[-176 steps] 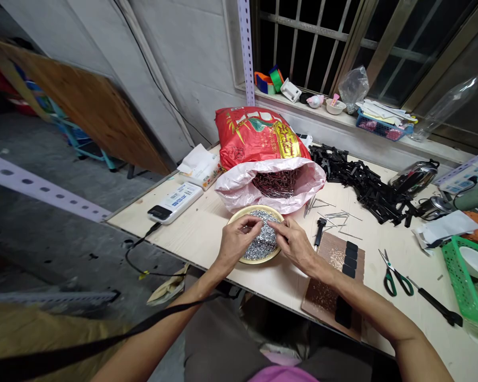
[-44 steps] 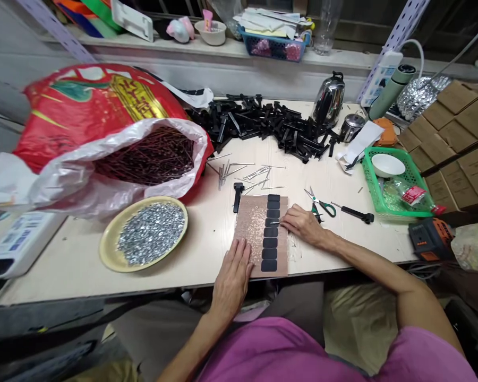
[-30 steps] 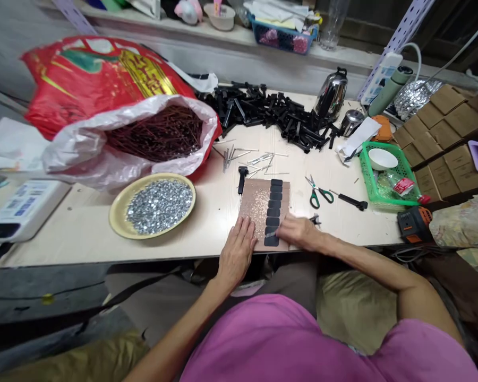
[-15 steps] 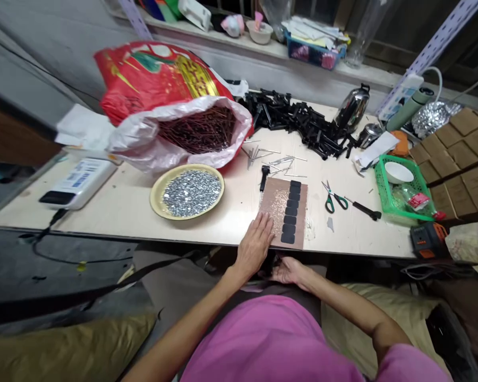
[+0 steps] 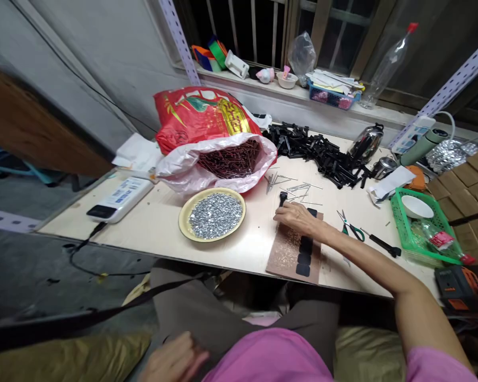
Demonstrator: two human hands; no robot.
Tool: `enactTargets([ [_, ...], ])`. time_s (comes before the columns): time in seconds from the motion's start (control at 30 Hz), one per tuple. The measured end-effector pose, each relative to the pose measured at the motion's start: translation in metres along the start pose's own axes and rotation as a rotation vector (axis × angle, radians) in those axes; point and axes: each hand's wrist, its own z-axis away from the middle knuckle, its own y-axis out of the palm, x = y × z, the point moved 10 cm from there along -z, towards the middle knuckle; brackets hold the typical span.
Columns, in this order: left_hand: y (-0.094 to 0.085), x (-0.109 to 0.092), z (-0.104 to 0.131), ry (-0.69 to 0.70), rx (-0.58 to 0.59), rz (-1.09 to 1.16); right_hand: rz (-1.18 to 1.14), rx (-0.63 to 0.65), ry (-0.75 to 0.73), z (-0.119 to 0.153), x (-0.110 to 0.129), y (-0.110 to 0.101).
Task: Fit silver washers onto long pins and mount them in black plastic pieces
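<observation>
My right hand [image 5: 297,216] reaches over the upper left part of a brown board [image 5: 281,260], its fingers closed around the lower part of a black T-shaped piece [image 5: 283,197]. The head of that piece shows above my fingers, and its lower end is hidden. A column of black rounded pads [image 5: 304,258] lies along the board, partly covered by my forearm, beside scattered pale specks. My left hand [image 5: 177,358] is low over my lap, away from the table. Motion blurs its fingers, which look curled. Thin metal rods [image 5: 300,190] lie just beyond my right hand.
Left of the board stands a yellow bowl [image 5: 183,225] of small silvery pieces. Behind it lies an open red sack [image 5: 207,119] of brown rods. Black parts [image 5: 322,154] are heaped at the back. Scissors [image 5: 352,228], another black piece [image 5: 382,244] and a green basket [image 5: 400,228] are rightward.
My right hand has come up from below the table edge to the black piece. My left hand has left the board and dropped toward my lap. The view has shifted.
</observation>
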Motion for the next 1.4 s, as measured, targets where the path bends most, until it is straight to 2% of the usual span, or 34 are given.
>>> enactTargets([
  [0.07, -0.026, 0.027, -0.023, 0.037, -0.050, -0.083, 0.113, 0.079, -0.114, -0.025, -0.007, 0.013],
  [0.1, -0.037, 0.045, -0.039, 0.003, -0.069, -0.149, 0.146, 0.112, -0.151, -0.033, -0.008, 0.020],
  [0.17, -0.043, 0.079, -0.074, -0.065, -0.034, -0.267, 0.214, 0.178, -0.199, -0.043, -0.009, 0.033],
  [0.23, -0.044, 0.108, -0.104, -0.131, -0.082, -0.392, 0.296, 0.250, -0.241, -0.047, -0.008, 0.044],
  [0.37, 0.010, 0.152, -0.146, -0.157, 0.097, -0.352, 0.357, 0.322, -0.285, -0.052, -0.011, 0.049],
  [0.43, 0.037, 0.174, -0.157, -0.219, 0.192, -0.366, 0.384, 0.327, -0.297, -0.057, -0.015, 0.048],
  [0.5, 0.057, 0.190, -0.165, -0.259, 0.264, -0.394, 0.395, 0.314, -0.323, -0.062, -0.018, 0.047],
  [0.6, 0.073, 0.200, -0.173, -0.248, 0.353, -0.395, 0.354, 0.225, -0.393, -0.070, -0.016, 0.044],
  [0.73, 0.082, 0.198, -0.178, -0.206, 0.428, -0.340, 0.224, -0.045, -0.434, -0.072, -0.006, 0.023],
  [0.9, 0.083, 0.211, -0.178, -0.333, 0.487, -0.319, -0.111, -0.451, -0.219, -0.065, -0.006, -0.030],
  [1.03, 0.082, 0.211, -0.180, -0.342, 0.500, -0.232, -0.348, -0.642, -0.077, -0.062, -0.005, -0.051],
  [1.17, 0.071, 0.210, -0.181, -0.379, 0.388, -0.109, -0.514, -0.658, 0.003, -0.065, -0.003, -0.046],
  [1.23, 0.061, 0.214, -0.179, -0.475, 0.276, 0.045, -0.575, -0.623, 0.044, -0.066, 0.000, -0.040],
  [1.3, 0.056, 0.224, -0.172, -0.664, 0.161, 0.311, -0.620, -0.584, 0.089, -0.067, 0.004, -0.034],
  [1.4, 0.069, 0.231, -0.151, -1.025, 0.047, 0.865, -0.655, -0.542, 0.106, -0.069, 0.019, -0.030],
])
